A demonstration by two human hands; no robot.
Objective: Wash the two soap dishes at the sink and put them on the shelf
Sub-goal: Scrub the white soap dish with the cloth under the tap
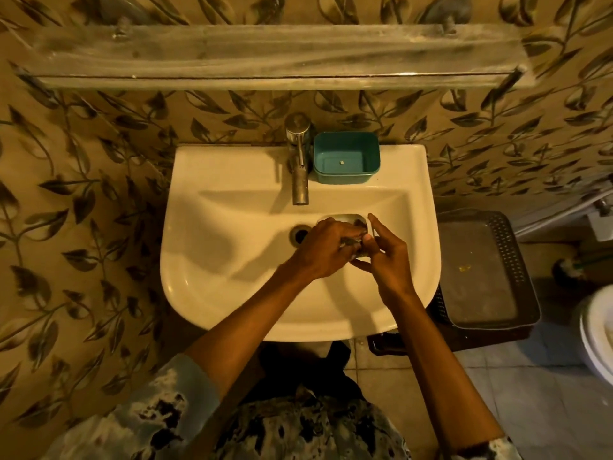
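Gripping the clear soap dish (348, 220) with your right hand (389, 260), left hand (323, 249) clenched on a scrubber (360, 224) inside it; teal soap dish (346, 158) at 12 o'clock.

A teal rectangular plastic soap dish (346, 157) sits on the glossy cream ceramic sink (212, 277). Dark leaves trail over the tan wall tiles (83, 194). The person's sleeve (159, 403) is pale blue, blotched black.

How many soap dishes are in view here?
2. A teal soap dish sits on the sink ledge right of the tap; a pale soap dish is held by both hands over the basin, partly hidden.
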